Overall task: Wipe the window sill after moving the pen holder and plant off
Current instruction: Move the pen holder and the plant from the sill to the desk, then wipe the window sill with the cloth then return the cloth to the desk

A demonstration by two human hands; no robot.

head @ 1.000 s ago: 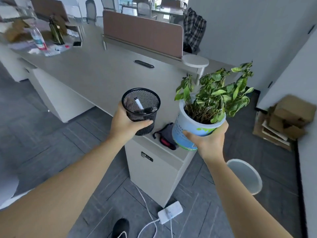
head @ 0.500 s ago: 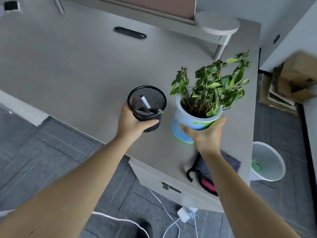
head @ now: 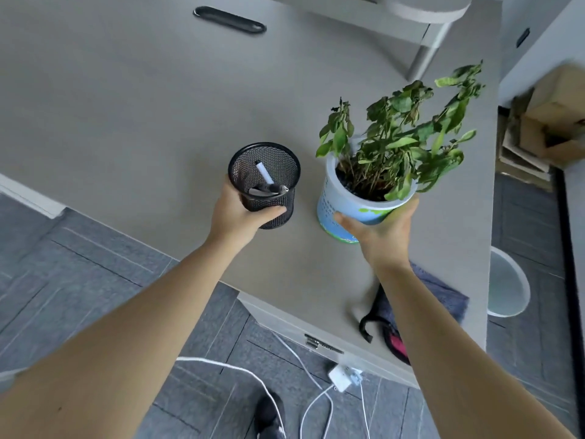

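Observation:
My left hand [head: 235, 213] grips a black mesh pen holder [head: 266, 185] with a white pen and a dark pen inside. It is held low over the grey desk [head: 126, 106]; whether its base touches the desk I cannot tell. My right hand [head: 380, 229] holds the white and blue pot [head: 335, 201] of a leafy green plant [head: 402, 134], tilted slightly, just right of the pen holder. A blue-grey cloth [head: 443, 296] lies on the desk's near right corner, partly under my right forearm. The window sill is out of view.
A black cable slot [head: 229, 19] sits in the desk at the back. A round white shelf [head: 427, 7] stands on a post at the back right. A white bin [head: 506, 283], cardboard boxes [head: 550, 122] and a power strip [head: 343, 377] with cables are on the floor.
Both hands have carried the pen holder and the plant forward and down over the desk top. The view has tilted downward and closer to the desk.

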